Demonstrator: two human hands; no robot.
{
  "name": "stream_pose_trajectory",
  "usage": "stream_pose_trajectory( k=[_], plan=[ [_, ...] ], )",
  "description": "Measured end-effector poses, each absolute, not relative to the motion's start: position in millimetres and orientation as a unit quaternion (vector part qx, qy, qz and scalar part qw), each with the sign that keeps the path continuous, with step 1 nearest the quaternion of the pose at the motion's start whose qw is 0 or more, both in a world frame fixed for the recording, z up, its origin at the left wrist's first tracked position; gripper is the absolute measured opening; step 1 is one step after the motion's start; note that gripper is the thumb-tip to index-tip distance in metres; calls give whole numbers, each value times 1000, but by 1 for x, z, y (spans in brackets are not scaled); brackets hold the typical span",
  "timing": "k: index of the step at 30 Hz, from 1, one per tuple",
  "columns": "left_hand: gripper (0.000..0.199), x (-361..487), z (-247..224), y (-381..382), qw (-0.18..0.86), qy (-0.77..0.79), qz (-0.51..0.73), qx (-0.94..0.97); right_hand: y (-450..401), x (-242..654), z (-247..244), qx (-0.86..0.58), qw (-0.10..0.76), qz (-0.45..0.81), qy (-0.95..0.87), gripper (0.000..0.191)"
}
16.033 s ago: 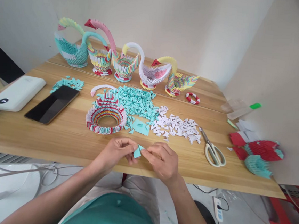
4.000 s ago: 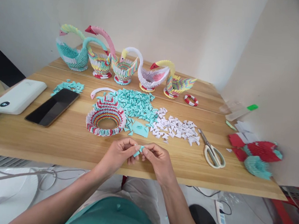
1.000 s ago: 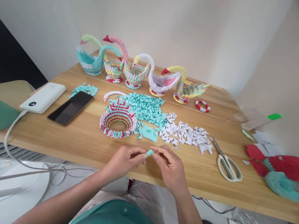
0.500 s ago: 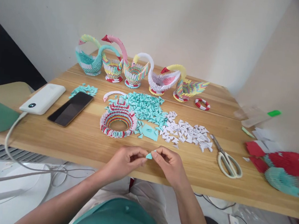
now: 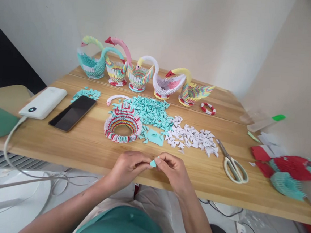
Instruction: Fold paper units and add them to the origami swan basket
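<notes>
My left hand (image 5: 129,166) and my right hand (image 5: 173,170) meet at the near edge of the wooden table (image 5: 87,145), both pinching one small teal folded paper piece (image 5: 153,163) between their fingertips. Just beyond them stands a round multicoloured paper ring base (image 5: 122,121). Behind it lies a heap of teal folded triangles (image 5: 152,110), and to its right a spread of white folded triangles (image 5: 193,137). A flat teal paper sheet (image 5: 155,137) rests between the ring and my hands.
Several paper swans (image 5: 140,73) line the table's back edge. A phone (image 5: 72,113) and a white power bank (image 5: 44,102) lie at left, scissors (image 5: 233,166) at right. Red and teal paper models (image 5: 288,171) sit at far right, a small red-white ring (image 5: 207,108) behind.
The teal piece has become smaller and more folded between my fingers. My hands stay at the table's near edge; the view has shifted slightly.
</notes>
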State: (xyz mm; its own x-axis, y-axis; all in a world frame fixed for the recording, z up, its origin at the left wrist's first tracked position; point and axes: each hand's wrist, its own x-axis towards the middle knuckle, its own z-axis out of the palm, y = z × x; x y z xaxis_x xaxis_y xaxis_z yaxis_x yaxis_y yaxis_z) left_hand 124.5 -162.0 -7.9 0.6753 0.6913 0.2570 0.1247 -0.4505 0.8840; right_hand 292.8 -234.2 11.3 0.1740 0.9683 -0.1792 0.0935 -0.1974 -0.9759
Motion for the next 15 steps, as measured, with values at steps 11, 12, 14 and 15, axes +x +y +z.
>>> stream_pose_trajectory(
  k=[11,12,14,15],
  plan=[
    [20,121,-5,-174,513,293,304,747,-244,284,23,-636,442,404,-487,29],
    [20,121,-5,-176,524,299,302,738,-246,283,23,-638,440,396,-493,29],
    [21,120,-5,-180,543,309,296,722,-249,282,24,-639,438,382,-504,29],
    [21,120,-5,-182,551,312,294,716,-250,281,25,-639,437,375,-511,28]
  ],
)
